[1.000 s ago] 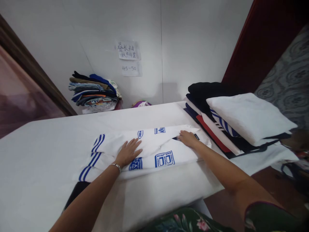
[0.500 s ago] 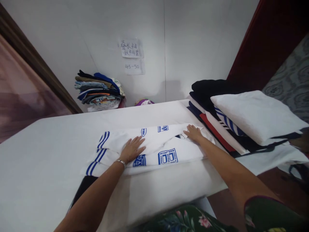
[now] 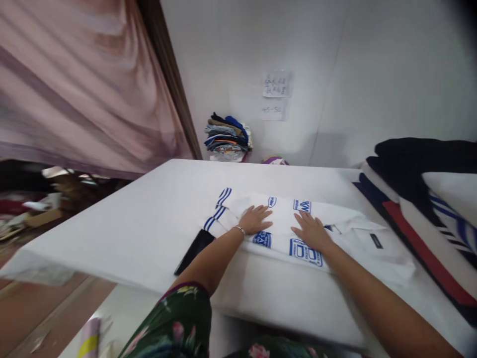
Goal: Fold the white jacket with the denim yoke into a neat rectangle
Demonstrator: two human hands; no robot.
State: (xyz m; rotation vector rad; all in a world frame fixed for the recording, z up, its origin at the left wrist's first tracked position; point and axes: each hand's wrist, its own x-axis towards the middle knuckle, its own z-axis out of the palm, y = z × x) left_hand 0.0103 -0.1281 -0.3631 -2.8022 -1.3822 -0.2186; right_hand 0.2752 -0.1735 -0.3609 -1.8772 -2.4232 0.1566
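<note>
A white shirt [image 3: 283, 223] with blue printed patches and blue-striped cuffs lies folded lengthwise on the table, its collar end with a dark label to the right. My left hand [image 3: 255, 220] rests flat on the shirt near the striped cuffs, fingers spread. Palm down on the middle of the shirt, my right hand [image 3: 311, 231] also has its fingers apart, between two of the blue patches. A flat black item [image 3: 194, 251] sticks out beside the cuffs, close to my left forearm; what it is I cannot make out.
The white-covered table [image 3: 130, 219] reaches left and back to the wall. Folded dark, red and white garments [image 3: 421, 233] are stacked at the right. Behind the table's far edge stands another clothes pile [image 3: 227, 139]. A pink curtain [image 3: 93, 84] hangs at the left.
My right hand has moved off the collar end onto the middle of the shirt, nearer my left hand. The label at the collar now shows. The view has swung left.
</note>
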